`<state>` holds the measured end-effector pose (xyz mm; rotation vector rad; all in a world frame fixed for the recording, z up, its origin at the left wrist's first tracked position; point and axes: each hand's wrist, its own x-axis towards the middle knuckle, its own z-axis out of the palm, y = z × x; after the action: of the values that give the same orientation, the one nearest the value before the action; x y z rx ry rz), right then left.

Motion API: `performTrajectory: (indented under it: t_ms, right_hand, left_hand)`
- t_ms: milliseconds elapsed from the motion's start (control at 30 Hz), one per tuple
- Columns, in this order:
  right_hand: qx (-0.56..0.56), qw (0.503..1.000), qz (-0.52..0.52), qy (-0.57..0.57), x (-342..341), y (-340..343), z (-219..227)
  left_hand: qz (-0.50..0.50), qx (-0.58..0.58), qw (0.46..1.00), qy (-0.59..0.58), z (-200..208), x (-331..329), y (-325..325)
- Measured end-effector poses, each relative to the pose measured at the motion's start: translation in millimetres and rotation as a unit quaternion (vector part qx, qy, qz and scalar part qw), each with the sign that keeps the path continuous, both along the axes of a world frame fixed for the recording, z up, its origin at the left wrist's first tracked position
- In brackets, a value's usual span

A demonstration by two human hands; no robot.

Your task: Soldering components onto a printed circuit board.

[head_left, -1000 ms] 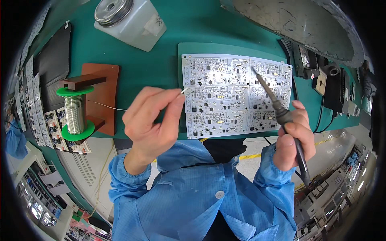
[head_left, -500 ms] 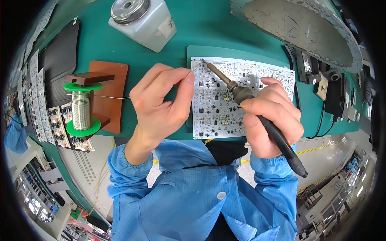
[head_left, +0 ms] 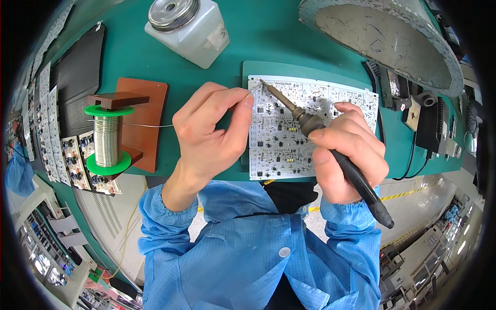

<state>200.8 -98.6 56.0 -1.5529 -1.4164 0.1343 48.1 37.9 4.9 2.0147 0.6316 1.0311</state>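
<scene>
My right hand [head_left: 351, 150] is wrapped round the black handle of a soldering iron [head_left: 310, 121]. The iron's tip points at the upper left corner of a white circuit board [head_left: 289, 134] crowded with small parts. My left hand [head_left: 214, 126] pinches solder wire between thumb and forefinger at the board's left edge. Behind that hand the solder wire [head_left: 150, 125] runs back to a spool [head_left: 108, 142] with green flanges, on a brown stand [head_left: 155, 129]. Whether the tip touches the board I cannot tell.
A pale square bottle [head_left: 194, 39] with a metal lid stands at the back. At the far right a large grey round duct opening [head_left: 382, 36] overhangs the green mat [head_left: 268, 31]. A brush [head_left: 374, 72] and black devices lie on the right, populated boards [head_left: 77, 160] on the left.
My left hand has shifted slightly right and the iron's tip slightly down and right on the board. The whole view has drifted a little. Both grips are the same.
</scene>
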Motion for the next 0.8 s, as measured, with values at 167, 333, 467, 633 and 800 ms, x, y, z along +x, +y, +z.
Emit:
performTrajectory:
  t_ms: [167, 333, 467, 633, 800]
  right_hand:
    - [0.001, 1.000, -0.020, 0.008, 6.0, -13.2, 1.9]
    - [0.060, 0.990, -0.126, 0.006, 19.6, -58.2, -3.6]
    - [0.104, 0.954, -0.280, -0.003, 35.9, -92.8, -23.5]
    - [-0.066, 0.924, -0.366, 0.088, 60.0, -101.7, -41.4]
    - [-0.010, 0.942, -0.328, 0.072, 43.3, -105.9, -45.4]
  left_hand:
    - [-0.002, -0.002, 1.000, -0.009, 0.0, -1.5, -0.2]
    - [0.022, -0.028, 0.999, -0.012, -0.2, -5.1, -2.3]
    - [0.033, -0.039, 0.999, -0.005, -3.5, -6.0, -4.0]
    - [0.023, 0.004, 1.000, 0.007, -5.7, -6.1, -5.1]
    - [0.042, -0.043, 0.997, -0.041, 2.2, -9.4, -13.7]
